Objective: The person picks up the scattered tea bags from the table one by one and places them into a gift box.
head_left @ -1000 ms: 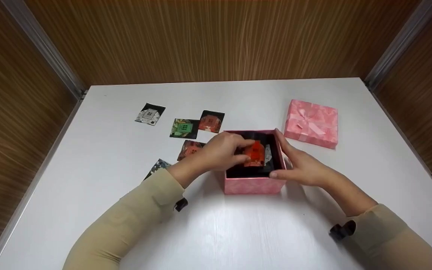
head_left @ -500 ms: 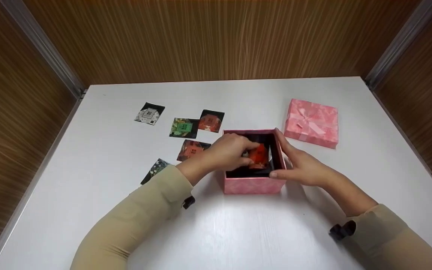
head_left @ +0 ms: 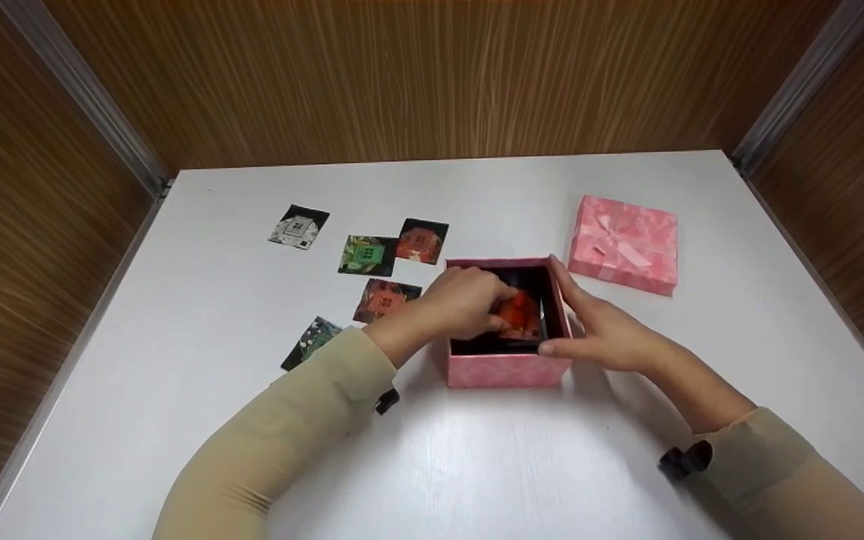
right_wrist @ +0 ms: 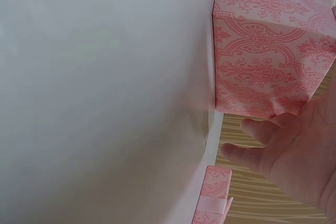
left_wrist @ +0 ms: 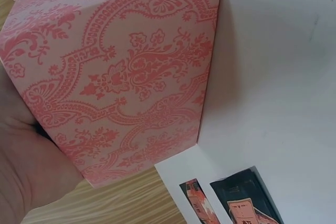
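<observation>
A lidless pink gift box (head_left: pixel 505 372) with a dark inside stands on the white table. My left hand (head_left: pixel 462 304) reaches over its left rim and pinches a red printed sachet (head_left: pixel 522 311) inside; the fingertips are partly hidden. At the right wall, my right hand (head_left: pixel 604 330) holds the box, thumb on the front right rim and a finger along the back right corner. In the right wrist view its fingers (right_wrist: pixel 257 129) lie by the patterned box wall (right_wrist: pixel 262 66). The left wrist view shows the patterned outer wall (left_wrist: pixel 136 72) beside the left hand (left_wrist: pixel 31 166).
Left of the box lie several flat sachets: a black-and-white one (head_left: pixel 299 227), a green one (head_left: pixel 367 255), a red one (head_left: pixel 422 241), another red one (head_left: pixel 385 300) and a dark floral one (head_left: pixel 312 343). The pink lid (head_left: pixel 623 244) with a bow lies at the back right.
My left hand has moved a little right and deeper into the box with the red sachet, which sits lower now. The right hand has stayed in place on the box.
</observation>
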The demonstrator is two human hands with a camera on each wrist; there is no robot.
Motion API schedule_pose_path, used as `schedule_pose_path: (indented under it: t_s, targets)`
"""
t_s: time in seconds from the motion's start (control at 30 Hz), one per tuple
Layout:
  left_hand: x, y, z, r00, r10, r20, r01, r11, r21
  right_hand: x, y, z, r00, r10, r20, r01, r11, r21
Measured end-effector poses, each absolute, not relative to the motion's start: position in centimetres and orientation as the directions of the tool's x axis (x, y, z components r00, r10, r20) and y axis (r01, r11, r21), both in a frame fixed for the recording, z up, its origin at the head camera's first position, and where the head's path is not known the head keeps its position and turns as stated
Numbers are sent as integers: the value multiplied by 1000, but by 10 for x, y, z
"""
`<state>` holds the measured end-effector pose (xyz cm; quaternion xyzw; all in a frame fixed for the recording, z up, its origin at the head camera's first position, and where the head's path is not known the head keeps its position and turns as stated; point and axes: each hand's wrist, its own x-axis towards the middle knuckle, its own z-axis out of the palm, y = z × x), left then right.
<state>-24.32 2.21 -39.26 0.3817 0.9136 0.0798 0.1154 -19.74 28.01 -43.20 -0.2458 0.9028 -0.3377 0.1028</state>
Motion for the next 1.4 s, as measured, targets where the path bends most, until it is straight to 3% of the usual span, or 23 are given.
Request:
schedule_pose_path:
  t_s: [0.47,1.07,1.4]
  targets:
    - [-243,29,-390,-678,713,-179,704,700,120,-196,281,-430,-858,-514,-3,-378,635,-674]
    - [-240,26,-388,-683,688,-245,696,715,67,-198,279,-431,-856,-517,-16,-373,638,-674]
    - [-237,23,-381,-680,706,-199,701,705,104,-198,280,-432,-854,-520,-24,-367,635,-679]
